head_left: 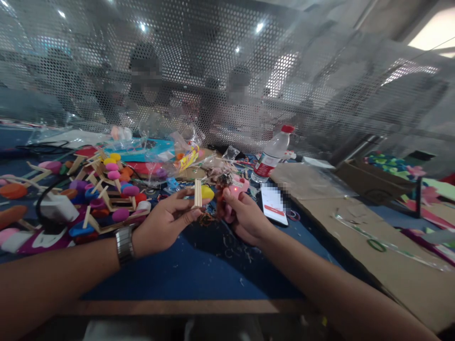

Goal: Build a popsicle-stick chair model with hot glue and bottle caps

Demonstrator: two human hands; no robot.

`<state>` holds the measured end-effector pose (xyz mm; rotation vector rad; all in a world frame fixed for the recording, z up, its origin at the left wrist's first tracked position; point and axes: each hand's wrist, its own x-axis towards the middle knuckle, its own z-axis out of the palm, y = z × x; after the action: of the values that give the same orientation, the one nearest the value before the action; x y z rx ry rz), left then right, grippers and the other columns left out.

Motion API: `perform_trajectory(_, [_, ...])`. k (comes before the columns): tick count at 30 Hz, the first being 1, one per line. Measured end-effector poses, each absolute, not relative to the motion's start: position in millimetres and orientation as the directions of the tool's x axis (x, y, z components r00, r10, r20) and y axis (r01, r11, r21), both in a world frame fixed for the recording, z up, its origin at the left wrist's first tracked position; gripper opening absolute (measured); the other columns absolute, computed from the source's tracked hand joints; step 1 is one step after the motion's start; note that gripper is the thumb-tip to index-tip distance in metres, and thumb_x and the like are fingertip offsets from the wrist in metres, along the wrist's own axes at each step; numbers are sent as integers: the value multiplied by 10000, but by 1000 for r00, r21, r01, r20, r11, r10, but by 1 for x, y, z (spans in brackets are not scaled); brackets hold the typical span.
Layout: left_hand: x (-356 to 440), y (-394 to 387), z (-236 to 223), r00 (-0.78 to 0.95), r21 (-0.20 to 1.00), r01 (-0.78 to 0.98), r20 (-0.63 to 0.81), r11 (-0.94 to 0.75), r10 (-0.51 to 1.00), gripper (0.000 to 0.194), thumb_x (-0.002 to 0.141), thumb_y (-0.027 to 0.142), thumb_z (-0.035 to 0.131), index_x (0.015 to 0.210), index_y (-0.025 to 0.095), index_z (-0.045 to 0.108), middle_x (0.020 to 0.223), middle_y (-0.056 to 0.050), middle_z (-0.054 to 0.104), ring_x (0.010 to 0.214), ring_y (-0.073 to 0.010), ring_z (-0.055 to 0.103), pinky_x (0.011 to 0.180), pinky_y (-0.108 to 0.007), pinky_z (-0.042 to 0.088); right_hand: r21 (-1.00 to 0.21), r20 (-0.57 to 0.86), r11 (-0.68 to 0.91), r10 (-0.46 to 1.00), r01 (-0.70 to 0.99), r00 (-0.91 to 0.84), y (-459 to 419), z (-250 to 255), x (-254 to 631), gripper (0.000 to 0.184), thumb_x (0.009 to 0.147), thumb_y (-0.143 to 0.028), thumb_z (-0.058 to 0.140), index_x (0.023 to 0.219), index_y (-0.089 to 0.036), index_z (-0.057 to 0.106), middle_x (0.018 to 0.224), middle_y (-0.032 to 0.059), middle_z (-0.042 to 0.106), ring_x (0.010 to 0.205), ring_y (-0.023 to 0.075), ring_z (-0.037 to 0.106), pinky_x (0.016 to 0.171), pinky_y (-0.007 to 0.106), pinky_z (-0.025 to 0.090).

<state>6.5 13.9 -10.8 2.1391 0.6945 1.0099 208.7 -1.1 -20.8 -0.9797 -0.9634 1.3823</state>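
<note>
My left hand [168, 220], with a metal watch at the wrist, pinches a small piece of pale wooden craft sticks [198, 193] held upright. Just right of the sticks is a yellow rounded piece [207, 192]; whether it is joined to them I cannot tell. My right hand [247, 218] is wrapped round a pink glue gun [239, 188] with a small red light on it. Its nozzle end looks dark and dirty and is partly hidden by my fingers. Both hands are above the blue tabletop [199, 270], with a gap between them.
Stick pieces with coloured rounded parts [113, 175] are heaped at the left, by a white plug adapter [59, 210]. A red-capped bottle [268, 161] and a phone [273, 203] lie beyond my right hand. Cardboard [373, 255] covers the right side. A perforated metal screen [199, 61] stands behind.
</note>
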Motion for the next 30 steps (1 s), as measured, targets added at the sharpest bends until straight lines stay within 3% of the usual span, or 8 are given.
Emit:
perform_trajectory(3, [6, 15, -8, 540, 716, 208, 484, -666, 689, 274, 977, 297, 528, 908, 176, 764, 1104, -94, 740, 1190, -254, 603, 1060, -416, 478, -924, -24, -8, 999, -383, 36, 1, -16, 211, 480, 600, -580, 853, 760, -207, 597, 562, -66, 534, 503, 95, 462, 517, 260, 405])
perform_trajectory(6, [4, 16, -8, 517, 721, 231, 478, -653, 710, 268, 978, 307, 528, 928, 181, 760, 1167, -89, 716, 1140, -238, 626, 959, -370, 536, -922, -11, 5, 999, -387, 39, 1, -12, 215, 483, 565, -550, 881, 700, -208, 567, 568, -66, 526, 473, 81, 432, 499, 262, 396])
perform_trajectory(11, [3, 20, -11, 483, 691, 275, 502, -668, 718, 319, 979, 302, 519, 776, 175, 730, 1079, -85, 728, 1096, -238, 639, 956, -401, 536, -979, 95, 96, 995, -179, 16, -1, -13, 218, 448, 552, -405, 907, 587, -217, 501, 433, -83, 419, 417, 77, 334, 432, 262, 300])
perform_trajectory(14, [3, 21, -12, 460, 675, 273, 535, -686, 709, 282, 975, 286, 530, 808, 177, 730, 1095, -96, 711, 1110, -232, 628, 935, -390, 552, -987, 147, 152, 986, -61, 76, -1, -16, 220, 390, 527, -347, 893, 664, -216, 552, 506, -61, 506, 468, 104, 416, 479, 282, 391])
perform_trajectory(17, [3, 20, -12, 454, 618, 311, 571, -722, 684, 220, 968, 268, 548, 889, 178, 733, 1168, -107, 676, 1133, -232, 622, 977, -386, 532, -975, 220, 215, 971, 54, 94, 1, -21, 223, 291, 596, -315, 819, 774, -209, 615, 680, 11, 649, 632, 175, 580, 644, 347, 514])
perform_trajectory(20, [1, 19, -11, 459, 559, 362, 590, -746, 665, 217, 959, 235, 556, 833, 164, 719, 1168, -116, 654, 1141, -244, 622, 961, -371, 533, -946, 311, 300, 946, 120, 87, 3, -25, 225, 272, 608, -266, 764, 844, -216, 638, 847, 59, 705, 798, 236, 647, 774, 396, 538])
perform_trajectory(25, [0, 18, -9, 477, 485, 393, 618, -781, 625, 169, 960, 197, 557, 921, 176, 721, 1236, -116, 638, 1206, -262, 599, 986, -393, 520, -925, 342, 325, 938, 197, 59, 3, -28, 226, 169, 616, -226, 679, 773, -219, 618, 770, 52, 674, 729, 231, 625, 724, 394, 529])
perform_trajectory(30, [0, 16, -6, 488, 425, 392, 656, -816, 576, 193, 963, 185, 563, 805, 160, 671, 1164, -118, 669, 1204, -251, 595, 979, -386, 522, -905, 344, 305, 935, 297, 86, 3, -28, 226, 76, 628, -227, 636, 687, -210, 591, 702, 40, 643, 684, 203, 582, 675, 362, 504])
